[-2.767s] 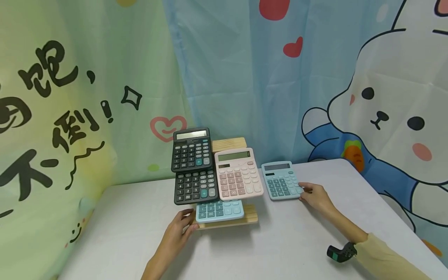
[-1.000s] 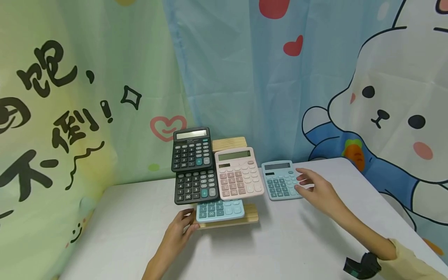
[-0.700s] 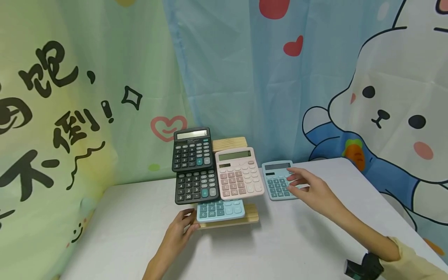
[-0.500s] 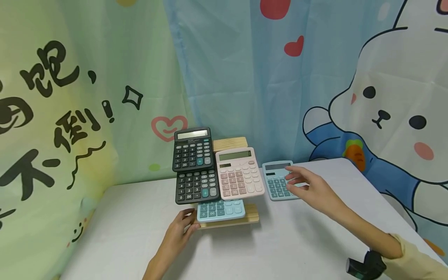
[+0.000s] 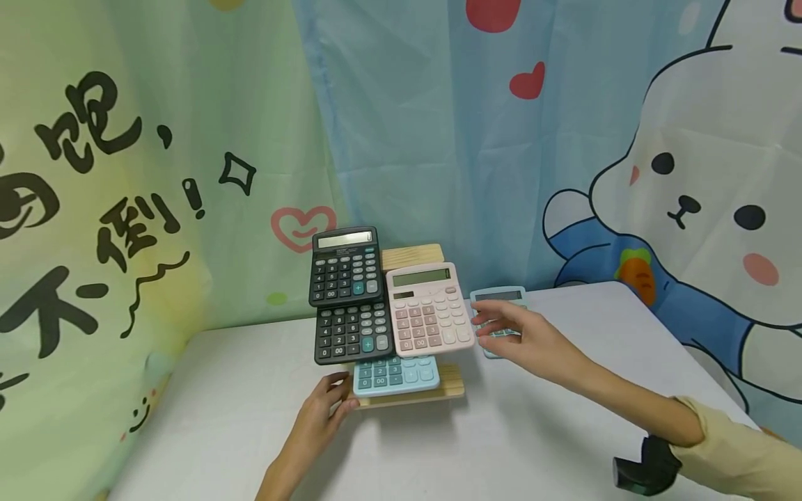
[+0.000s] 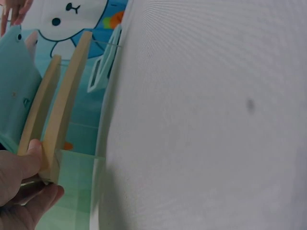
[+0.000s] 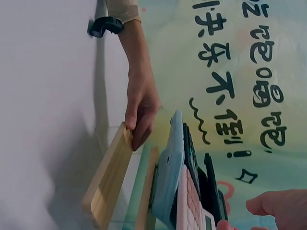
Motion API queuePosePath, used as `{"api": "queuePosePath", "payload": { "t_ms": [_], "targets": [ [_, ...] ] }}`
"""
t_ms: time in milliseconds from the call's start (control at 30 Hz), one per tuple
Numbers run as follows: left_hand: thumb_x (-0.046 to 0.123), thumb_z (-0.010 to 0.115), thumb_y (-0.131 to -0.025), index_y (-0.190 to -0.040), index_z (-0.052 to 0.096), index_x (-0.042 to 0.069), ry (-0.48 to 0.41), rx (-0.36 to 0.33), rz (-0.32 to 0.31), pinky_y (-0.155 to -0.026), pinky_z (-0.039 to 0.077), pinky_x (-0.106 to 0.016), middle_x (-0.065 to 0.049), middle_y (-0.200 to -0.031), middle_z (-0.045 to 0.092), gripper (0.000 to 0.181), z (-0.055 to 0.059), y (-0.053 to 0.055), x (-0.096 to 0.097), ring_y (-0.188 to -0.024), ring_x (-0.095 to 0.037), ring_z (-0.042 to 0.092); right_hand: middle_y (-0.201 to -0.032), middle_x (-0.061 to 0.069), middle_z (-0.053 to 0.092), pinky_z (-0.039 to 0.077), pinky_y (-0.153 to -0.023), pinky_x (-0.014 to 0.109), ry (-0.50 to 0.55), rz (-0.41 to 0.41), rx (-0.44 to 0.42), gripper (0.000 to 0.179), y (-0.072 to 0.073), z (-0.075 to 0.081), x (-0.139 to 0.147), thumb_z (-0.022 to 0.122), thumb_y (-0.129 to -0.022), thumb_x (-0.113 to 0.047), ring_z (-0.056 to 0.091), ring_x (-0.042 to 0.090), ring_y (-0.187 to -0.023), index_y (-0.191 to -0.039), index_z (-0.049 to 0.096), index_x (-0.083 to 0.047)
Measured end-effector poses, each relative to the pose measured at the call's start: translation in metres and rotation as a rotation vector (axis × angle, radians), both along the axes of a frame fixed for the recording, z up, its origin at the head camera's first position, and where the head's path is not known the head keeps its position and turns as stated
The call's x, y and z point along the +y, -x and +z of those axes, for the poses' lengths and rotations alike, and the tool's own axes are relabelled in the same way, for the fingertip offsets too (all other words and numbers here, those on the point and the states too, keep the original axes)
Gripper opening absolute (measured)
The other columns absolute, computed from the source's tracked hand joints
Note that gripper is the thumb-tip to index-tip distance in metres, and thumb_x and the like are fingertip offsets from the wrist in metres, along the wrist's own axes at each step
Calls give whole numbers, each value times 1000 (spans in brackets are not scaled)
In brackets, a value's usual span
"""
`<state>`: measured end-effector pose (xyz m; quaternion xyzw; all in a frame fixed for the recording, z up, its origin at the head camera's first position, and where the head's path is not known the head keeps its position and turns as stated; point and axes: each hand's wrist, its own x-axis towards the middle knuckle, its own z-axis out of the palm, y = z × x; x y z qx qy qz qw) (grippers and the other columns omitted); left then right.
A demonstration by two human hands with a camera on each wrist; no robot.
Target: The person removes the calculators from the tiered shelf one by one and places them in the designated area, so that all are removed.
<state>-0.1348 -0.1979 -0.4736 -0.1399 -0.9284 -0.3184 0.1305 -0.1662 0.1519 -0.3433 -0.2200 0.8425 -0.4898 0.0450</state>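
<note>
My left hand (image 5: 321, 410) pinches the front left corner of a wooden stand (image 5: 447, 381), thumb on top and fingers beneath, as the left wrist view shows. On the stand lean a black calculator (image 5: 344, 268), a second black calculator (image 5: 354, 330) below it, a pink calculator (image 5: 429, 306) and a light blue calculator (image 5: 397, 373) at the front, partly covered. My right hand (image 5: 532, 344) hovers with loosely bent fingers, fingertips right beside the pink calculator's right edge, nothing held. It partly hides another light blue calculator (image 5: 498, 293) lying on the table.
The white table (image 5: 207, 417) runs back to a printed curtain (image 5: 401, 139) with a cartoon rabbit and lettering. A black wrist device (image 5: 648, 467) hangs by the right sleeve (image 5: 727, 438). In the left wrist view, the light blue calculator (image 6: 106, 60) shows beyond the stand.
My right hand has let go of the right-hand light blue calculator, lifted off it and moved left to the pink calculator's edge. The left hand and the stand stay as they were.
</note>
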Motion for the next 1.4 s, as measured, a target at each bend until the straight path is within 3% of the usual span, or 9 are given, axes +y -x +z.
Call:
{"api": "queuePosePath", "payload": {
  "t_ms": [333, 567, 800, 1067, 1233, 1400],
  "targets": [
    [21, 70, -86, -117, 67, -5, 5, -1, 0, -91, 55, -44, -16, -122, 63, 40, -2, 2, 0, -112, -32, 64, -128, 13, 60, 57, -85, 28, -46, 51, -122, 53, 11, 22, -34, 66, -93, -22, 62, 24, -112, -141, 48, -9],
    [20, 70, -86, -116, 67, -5, -2, 7, 0, -92, 54, -45, -16, -121, 63, 39, -1, 2, 1, -112, -32, 64, -129, 15, 59, 58, -89, 32, 10, 71, -223, 56, 19, 30, -60, 67, -92, -20, 64, 21, -106, -143, 45, -9],
    [20, 68, -88, -120, 65, -4, -7, -43, 12, -97, 51, -46, -14, -125, 62, 41, 1, 0, 0, -117, -32, 61, -135, 20, 55, 56, -94, 39, 146, 95, -335, 59, 31, 34, -81, 64, -92, -15, 65, 32, -111, -146, 40, -10],
    [20, 68, -87, -118, 66, -6, 6, -10, 1, -95, 52, -46, -16, -123, 63, 40, 2, 1, 0, -115, -34, 62, -132, 17, 57, 57, -93, 34, 138, 44, -338, 55, 50, 32, -103, 63, -93, -15, 67, 30, -108, -145, 44, -15],
    [20, 69, -87, -119, 65, -5, -10, -40, 6, -96, 52, -45, -16, -125, 62, 41, 3, 0, 1, -116, -33, 62, -127, 17, 58, 57, -92, 33, 161, 32, -338, 53, 61, 32, -118, 62, -94, -13, 67, 32, -108, -144, 43, -12],
    [21, 68, -87, -118, 66, -5, 0, -12, 1, -95, 53, -45, -15, -124, 63, 40, 3, 0, 1, -114, -32, 63, -126, 17, 57, 57, -92, 33, 161, 5, -357, 51, 71, 29, -127, 61, -95, -12, 66, 31, -109, -143, 44, -11]
  ]
}}
